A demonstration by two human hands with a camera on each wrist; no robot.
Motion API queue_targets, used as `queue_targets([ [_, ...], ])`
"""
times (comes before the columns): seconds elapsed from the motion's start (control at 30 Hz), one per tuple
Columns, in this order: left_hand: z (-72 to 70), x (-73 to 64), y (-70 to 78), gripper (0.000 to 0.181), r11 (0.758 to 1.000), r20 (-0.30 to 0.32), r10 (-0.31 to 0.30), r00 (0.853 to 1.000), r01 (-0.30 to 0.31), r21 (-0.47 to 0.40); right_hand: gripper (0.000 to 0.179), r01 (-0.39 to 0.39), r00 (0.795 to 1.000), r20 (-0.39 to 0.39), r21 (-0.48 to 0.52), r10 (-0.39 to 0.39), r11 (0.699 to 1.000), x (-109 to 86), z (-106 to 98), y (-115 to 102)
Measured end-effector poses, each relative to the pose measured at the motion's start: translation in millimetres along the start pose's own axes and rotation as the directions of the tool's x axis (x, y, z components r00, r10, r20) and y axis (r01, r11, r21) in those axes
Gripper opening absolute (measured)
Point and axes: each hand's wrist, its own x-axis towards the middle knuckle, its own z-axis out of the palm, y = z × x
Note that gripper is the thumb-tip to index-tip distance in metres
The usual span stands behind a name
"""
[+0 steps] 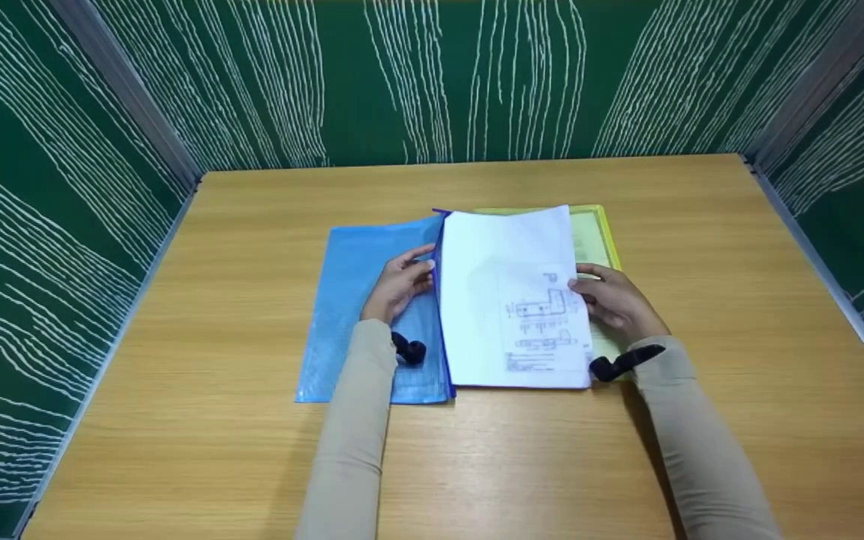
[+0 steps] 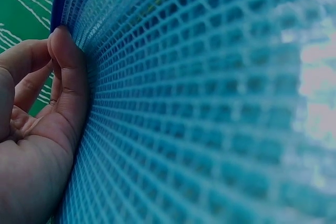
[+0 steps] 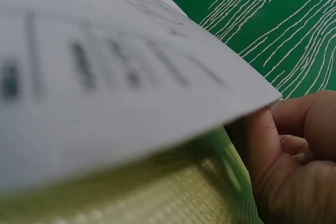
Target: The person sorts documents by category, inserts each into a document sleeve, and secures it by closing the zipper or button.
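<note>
A blue mesh document pouch (image 1: pixel 353 277) lies on the table, its dark blue edge (image 1: pixel 445 352) raised beside a sheaf of white paper (image 1: pixel 484 300). My left hand (image 1: pixel 400 283) pinches that edge between thumb and fingers; the left wrist view shows the blue mesh (image 2: pixel 184 108) close up. With thumb and fingers, my right hand (image 1: pixel 618 304) grips the paper's right side, and the right wrist view has the thumb at the sheet's corner. Faint line drawings and text are printed on the top sheet. Under the paper, a yellow-edged mesh pouch (image 1: pixel 591 238) shows at the right.
The wooden table (image 1: pixel 252 300) extends around the pouches on every side. Green panels (image 1: pixel 454 82) with white wavy lines stand at the back and both sides, joined by grey posts (image 1: pixel 132 82). A black strap with a camera (image 1: pixel 408 349) sits on each wrist.
</note>
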Motion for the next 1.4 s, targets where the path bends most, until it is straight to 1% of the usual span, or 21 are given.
queue_targets([
  [0.23,0.2,1.9,-1.0,0.037,1.000,-0.008,0.000,1.000,0.000,0.006,0.057,0.006,1.000,0.009,0.008,-0.006,1.000,1.7,-2,3],
  [0.43,-0.8,2.1,-2.1,0.038,1.000,-0.014,0.008,1.000,-0.008,0.016,0.055,0.025,1.000,0.017,-0.028,-0.025,0.999,1.3,0,3],
  [0.67,1.2,0.5,-1.9,0.038,1.000,-0.008,0.005,1.000,-0.004,0.026,0.057,0.025,1.000,0.019,-0.077,-0.024,0.997,-1.1,2,-1],
  [0.77,1.6,-0.2,-2.2,0.039,0.999,0.001,0.014,1.000,-0.014,0.032,0.056,0.046,0.999,0.018,-0.107,-0.045,0.993,-0.8,3,-1],
  [0.93,1.9,-0.3,-2.8,0.039,0.997,0.002,0.025,1.000,-0.025,0.069,0.051,0.088,0.996,0.023,-0.132,-0.086,0.987,1.2,5,-1],
  [1.17,3.2,0.0,-2.9,0.037,0.997,-0.023,0.017,1.000,-0.016,0.078,0.052,0.075,0.997,0.013,-0.107,-0.074,0.991,1.1,8,-4],
  [1.4,6.9,1.6,-2.4,0.037,0.991,-0.030,0.012,0.999,-0.007,0.133,0.057,0.077,0.997,0.010,-0.089,-0.076,0.993,1.2,11,-4],
])
